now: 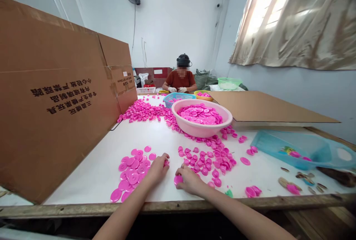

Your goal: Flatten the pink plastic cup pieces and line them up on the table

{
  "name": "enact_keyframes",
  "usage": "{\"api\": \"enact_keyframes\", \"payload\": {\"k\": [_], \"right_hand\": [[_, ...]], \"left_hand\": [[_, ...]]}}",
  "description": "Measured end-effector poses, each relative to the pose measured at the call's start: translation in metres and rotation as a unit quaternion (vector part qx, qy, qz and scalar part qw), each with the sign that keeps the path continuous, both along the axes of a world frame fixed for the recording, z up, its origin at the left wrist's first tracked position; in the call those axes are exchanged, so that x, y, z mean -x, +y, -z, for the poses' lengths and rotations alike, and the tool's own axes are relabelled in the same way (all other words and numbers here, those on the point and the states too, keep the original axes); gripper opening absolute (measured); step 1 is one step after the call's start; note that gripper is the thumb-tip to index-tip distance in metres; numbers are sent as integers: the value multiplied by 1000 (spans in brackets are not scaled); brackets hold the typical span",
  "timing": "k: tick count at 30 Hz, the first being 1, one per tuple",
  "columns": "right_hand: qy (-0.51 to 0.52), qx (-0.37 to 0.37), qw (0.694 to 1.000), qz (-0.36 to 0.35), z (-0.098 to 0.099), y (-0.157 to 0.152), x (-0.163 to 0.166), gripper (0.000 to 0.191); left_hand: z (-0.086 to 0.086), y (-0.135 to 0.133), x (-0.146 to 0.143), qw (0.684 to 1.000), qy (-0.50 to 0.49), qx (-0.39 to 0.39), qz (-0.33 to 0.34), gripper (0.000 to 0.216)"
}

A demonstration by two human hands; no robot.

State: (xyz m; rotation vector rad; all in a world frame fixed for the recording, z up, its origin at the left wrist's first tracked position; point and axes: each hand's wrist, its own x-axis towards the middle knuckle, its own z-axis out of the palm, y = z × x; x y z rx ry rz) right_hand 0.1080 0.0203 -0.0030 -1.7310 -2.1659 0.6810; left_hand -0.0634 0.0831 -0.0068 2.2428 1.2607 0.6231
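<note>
Pink piece [178, 179]: round, held low over the near table edge, in the fingertips of the right hand [190, 180]. Fingers closed narrow around it, thumb on the near side.

Left hand [158, 168]: just left of that grip, knuckles up, fingers curled down onto a pink cap [166, 163]. Cannot tell whether the cap is pinched or only touched. The two hands are near each other but apart.

Left of the left hand, touching its outer side: a loose spread of flat discs [130, 173], pink, some overlapping.

Beyond the right hand: a patch of small caps [207, 160], lying close together.

Further out, past both hands: pink bowl [201, 128], filled with discs, more caps trailing round its base. Behind it a blue basket [178, 98].

Far left of the grip: big cardboard box [55, 106], standing on edge, printed side facing in. Far right: blue tray [299, 151], and a cardboard sheet [264, 108] behind it.

All on a white table [94, 173]. A second person [180, 80] sits at its far end, hands in white gloves.
</note>
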Motion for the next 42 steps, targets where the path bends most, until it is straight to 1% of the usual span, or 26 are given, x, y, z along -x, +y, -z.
{"api": "enact_keyframes", "payload": {"k": [2, 4, 6, 8, 12, 15, 17, 18, 19, 20, 21, 22, 24, 26, 28, 29, 31, 34, 36, 39, 42], "right_hand": [[54, -1, 998, 35, -3, 13, 2, 21], [145, 27, 987, 63, -5, 29, 9, 13], [240, 73, 965, 82, -7, 44, 20, 12], [287, 116, 945, 104, -6, 57, 31, 11], [277, 205, 927, 148, -1, 73, 43, 11], [275, 263, 914, 143, 0, 79, 44, 12], [280, 279, 909, 135, -1, 81, 44, 13], [281, 282, 908, 132, -1, 82, 43, 14], [279, 282, 908, 131, -1, 82, 43, 14], [275, 284, 909, 133, 0, 82, 43, 15], [273, 286, 909, 134, 1, 82, 43, 14], [277, 287, 907, 134, 2, 81, 42, 13], [309, 285, 898, 128, 4, 81, 38, 12], [361, 293, 879, 107, 5, 81, 31, 12], [395, 318, 858, 81, 3, 83, 24, 13], [395, 332, 853, 72, 2, 84, 21, 13], [362, 354, 859, 68, -1, 88, 18, 13], [296, 365, 880, 67, -3, 92, 16, 10], [276, 353, 892, 66, -1, 94, 16, 10], [268, 315, 908, 60, 3, 93, 14, 11], [272, 291, 916, 40, 3, 88, 15, 8]], "left_hand": [[4, -5, 9, 996, -80, 42, -19, 50], [7, -5, 12, 988, -129, 71, -38, 66], [8, -2, 10, 983, -157, 80, -49, 70], [8, 0, 7, 981, -173, 77, -44, 69], [7, -1, 6, 980, -180, 73, -37, 64], [6, -2, 11, 980, -179, 81, -21, 61], [4, 2, 12, 975, -189, 113, -7, 64], [2, 6, 11, 971, -197, 134, -16, 64], [0, 11, 9, 967, -202, 148, -39, 61], [-2, 16, 5, 965, -201, 148, -76, 54], [-3, 22, 0, 966, -189, 129, -119, 45], [-5, 27, -6, 969, -163, 92, -159, 36], [-6, 35, -18, 974, -85, 8, -208, 29], [-4, 38, -27, 973, -6, -34, -226, 29], [-1, 39, -32, 971, 45, -40, -232, 32], [1, 38, -33, 970, 60, -41, -232, 33], [5, 37, -34, 970, 79, -45, -227, 34], [9, 37, -34, 969, 78, -52, -227, 33], [10, 37, -35, 969, 62, -64, -230, 31], [8, 36, -36, 970, 45, -72, -228, 28], [1, 32, -39, 978, 68, -18, -198, 33]]}}
